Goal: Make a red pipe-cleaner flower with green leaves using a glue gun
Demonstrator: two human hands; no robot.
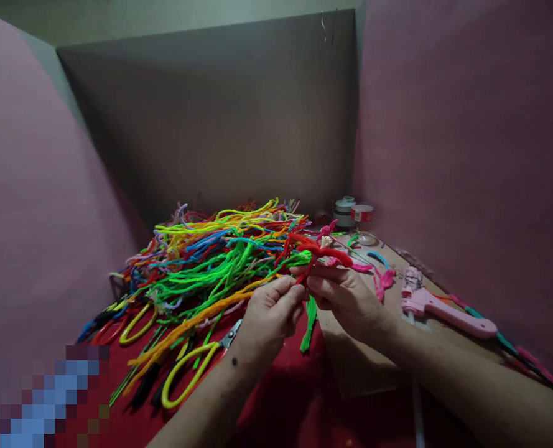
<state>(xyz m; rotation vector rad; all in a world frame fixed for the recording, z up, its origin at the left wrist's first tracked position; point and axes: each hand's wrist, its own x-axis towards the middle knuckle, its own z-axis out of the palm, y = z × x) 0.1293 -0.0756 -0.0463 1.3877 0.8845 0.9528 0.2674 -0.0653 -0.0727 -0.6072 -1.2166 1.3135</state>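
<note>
A pink glue gun [458,316] lies on a brown board [360,364] at right, handle pointing right. A pale lidded jar [344,213] stands behind the board, just beside a red-labelled tape roll [362,214]. Yellow-handled scissors [228,336] rest on a red cloth [276,404] at left of centre. Pink side panels [467,137] flank a dark back panel [211,124]. A thin wire [323,23] shows near the back panel's upper right corner.
</note>
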